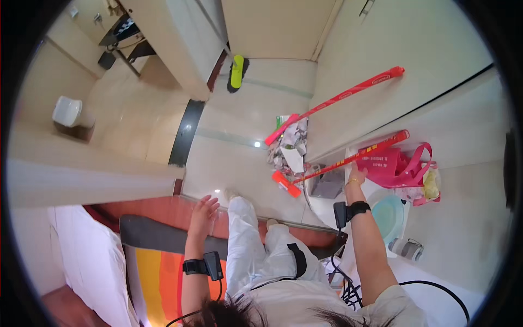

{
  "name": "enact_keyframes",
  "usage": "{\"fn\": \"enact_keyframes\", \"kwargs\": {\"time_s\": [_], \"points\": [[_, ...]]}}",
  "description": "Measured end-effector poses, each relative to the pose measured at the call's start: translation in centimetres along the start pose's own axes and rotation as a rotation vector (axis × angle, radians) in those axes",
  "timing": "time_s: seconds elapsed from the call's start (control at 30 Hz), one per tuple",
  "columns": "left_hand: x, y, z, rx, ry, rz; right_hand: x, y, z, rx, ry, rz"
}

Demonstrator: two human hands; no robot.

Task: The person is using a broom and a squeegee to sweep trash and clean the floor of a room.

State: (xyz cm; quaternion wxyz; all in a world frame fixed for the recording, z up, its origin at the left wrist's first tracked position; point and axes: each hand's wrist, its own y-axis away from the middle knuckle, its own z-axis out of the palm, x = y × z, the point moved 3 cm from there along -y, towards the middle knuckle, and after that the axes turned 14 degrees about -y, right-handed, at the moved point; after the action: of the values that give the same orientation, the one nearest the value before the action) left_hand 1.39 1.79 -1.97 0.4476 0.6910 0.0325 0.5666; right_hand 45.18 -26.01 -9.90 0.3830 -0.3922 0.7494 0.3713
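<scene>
My left hand hovers over the red-brown edge in front of me, palm partly turned, fingers apart, holding nothing. My right hand reaches forward on the right, fingers curled, just below a red stick with an orange T-shaped head. Whether the fingers grip that stick or something beneath it is hidden. Beside this hand lies a pink-red bag with a looped handle. A second red stick slants across a heap of paper scraps and wrappers on the floor.
A lime-green broom head with dark bristles stands by the far door. Right of me are a pale-green basin and a grey-lined container. Striped orange bedding lies at lower left. Through the doorway stands a white stool.
</scene>
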Motion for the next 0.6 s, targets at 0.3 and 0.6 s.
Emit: {"fn": "enact_keyframes", "kwargs": {"time_s": [0.3,0.6], "points": [[-7.2,10.7,1.1,0.245,0.051,-0.166,-0.4,-1.0,1.8,-0.259,-0.264,0.182],[-5.9,11.5,3.9,0.250,-0.088,-0.177,-2.1,1.1,3.2,-0.433,-0.465,0.034]]}}
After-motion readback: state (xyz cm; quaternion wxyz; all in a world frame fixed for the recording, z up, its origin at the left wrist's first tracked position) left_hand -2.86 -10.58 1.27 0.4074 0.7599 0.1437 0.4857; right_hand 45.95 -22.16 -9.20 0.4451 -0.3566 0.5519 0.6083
